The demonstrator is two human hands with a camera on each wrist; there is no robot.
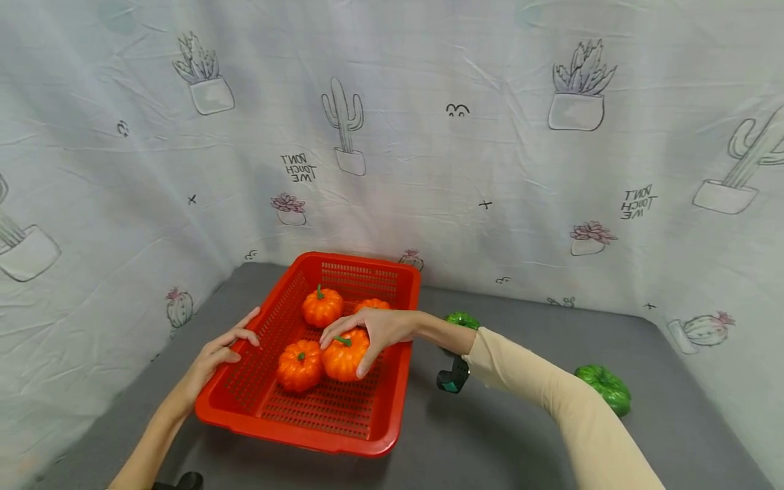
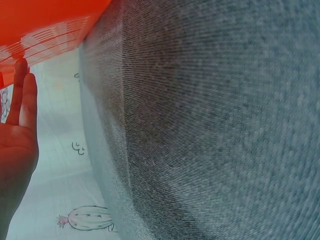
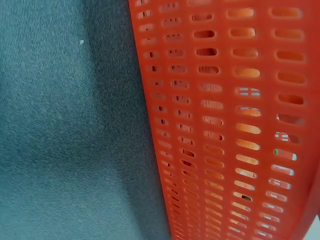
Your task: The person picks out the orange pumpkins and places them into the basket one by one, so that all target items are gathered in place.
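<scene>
A red plastic basket (image 1: 331, 442) with slotted walls stands on the grey table, and several small orange toy pumpkins are inside it. My right hand (image 1: 382, 327) reaches over the basket's right rim and holds one orange pumpkin (image 1: 343, 357) between thumb and fingers. Touching that one on its left is a second pumpkin (image 1: 300, 366); a third pumpkin (image 1: 322, 307) lies farther back, and another (image 1: 372, 304) is partly hidden behind the right hand. At the left rim my left hand (image 1: 211, 354) holds the basket, with fingers over the edge and two straight fingers (image 2: 29, 100) along its outside.
To the right of the basket, a green pumpkin-like vegetable (image 1: 462, 320) is partly covered by the right forearm. Another green one (image 1: 605, 388) lies farther right, beside the sleeve. A white curtain (image 1: 416, 136) printed with cacti hangs around the grey table (image 1: 478, 435).
</scene>
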